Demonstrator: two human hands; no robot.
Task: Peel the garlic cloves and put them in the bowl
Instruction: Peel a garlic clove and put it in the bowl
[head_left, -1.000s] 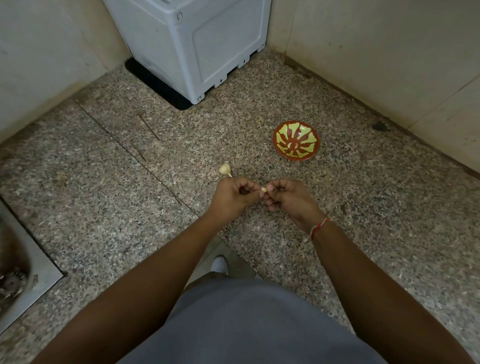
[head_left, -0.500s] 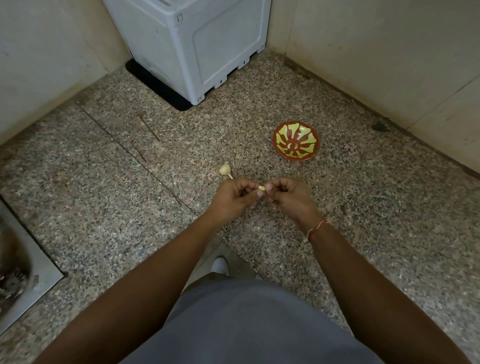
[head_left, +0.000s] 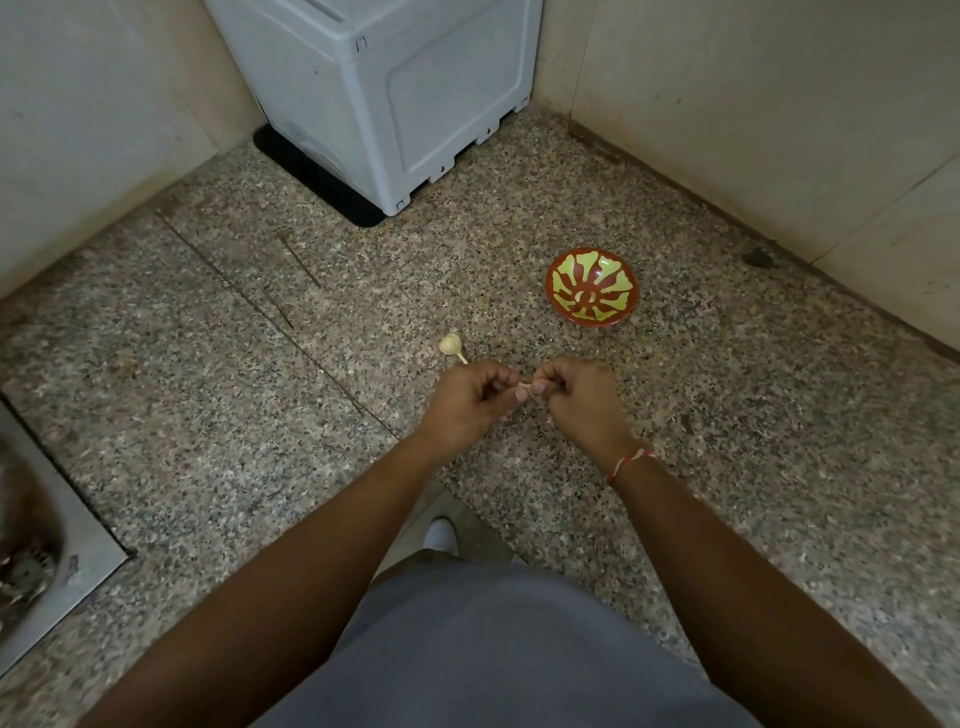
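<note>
A small pale garlic clove (head_left: 525, 386) is pinched between the fingertips of both hands above the granite counter. My left hand (head_left: 470, 397) holds it from the left, my right hand (head_left: 576, 397) from the right, fingers curled. Most of the clove is hidden by the fingers. A garlic bulb (head_left: 451, 345) with a short stalk lies on the counter just beyond my left hand. The red bowl with a yellow-green pattern (head_left: 591, 286) stands farther back to the right and looks empty.
A grey plastic appliance (head_left: 384, 88) on a black mat fills the back corner. Tiled walls close in left and right. A steel sink (head_left: 49, 551) with a drain is at the left edge. The counter's front edge runs just below my arms.
Both hands stay together on the clove, shifting only slightly as the fingers work on it. Bulb and bowl have not moved.
</note>
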